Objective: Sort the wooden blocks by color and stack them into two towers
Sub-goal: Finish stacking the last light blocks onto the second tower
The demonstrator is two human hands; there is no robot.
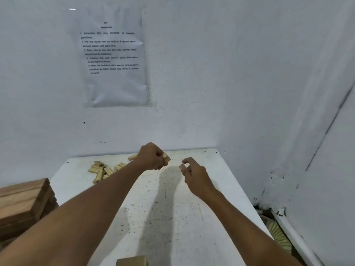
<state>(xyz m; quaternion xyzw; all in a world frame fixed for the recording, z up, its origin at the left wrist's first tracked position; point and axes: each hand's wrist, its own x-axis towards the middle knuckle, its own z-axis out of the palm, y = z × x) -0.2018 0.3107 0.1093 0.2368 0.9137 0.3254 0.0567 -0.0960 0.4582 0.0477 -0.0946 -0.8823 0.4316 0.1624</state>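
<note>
While no tower of pale blocks stands yet, sorting seems barely begun | left hand (153,157) grips small wooden blocks (166,158) | right hand (194,174) loosely spread, holding nothing | loose pile (103,170) on white surface (172,217), far left

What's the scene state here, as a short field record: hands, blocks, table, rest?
left hand: fist gripping pale blocks, raised over the far part of the table
right hand: fingers loosely curled, holds nothing, beside the left hand
pile: loose pale blocks, far left of table, unsorted
towers: none visible
table: white, speckled, set in a wall corner
near block: one at the bottom edge, partly cut off
planks: darker wood stack at left
sheet: printed paper on the wall
</note>
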